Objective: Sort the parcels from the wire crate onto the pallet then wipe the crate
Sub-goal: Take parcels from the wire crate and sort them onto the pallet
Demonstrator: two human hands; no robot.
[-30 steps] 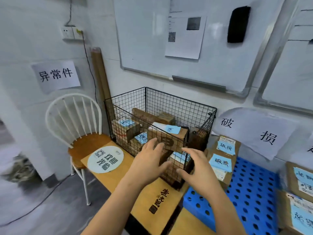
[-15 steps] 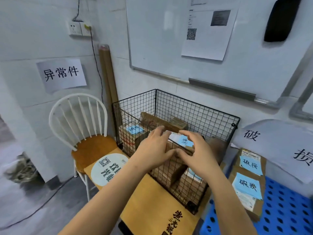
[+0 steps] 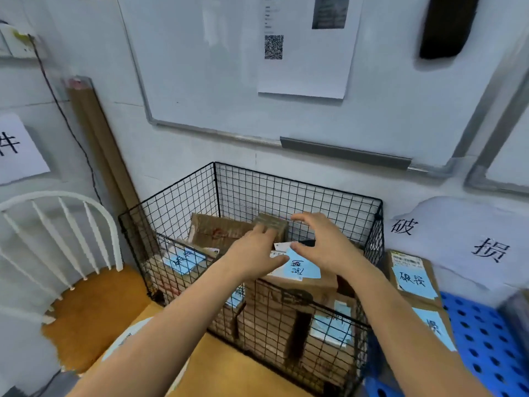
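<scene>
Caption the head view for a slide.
Left hand and right hand reach into the wire crate over the top blue-labelled parcel, blue pallet to its right.

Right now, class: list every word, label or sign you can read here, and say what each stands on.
"破损": large white sheet on the wall.
"破损": blue note on the parcel beside the crate.
"件": white sheet at left, cut off.
Printed sheet on the whiteboard and notes inside the crate: too blurred.

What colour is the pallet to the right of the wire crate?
The pallet is bright blue with rows of dark holes, best seen in the head view.
</scene>
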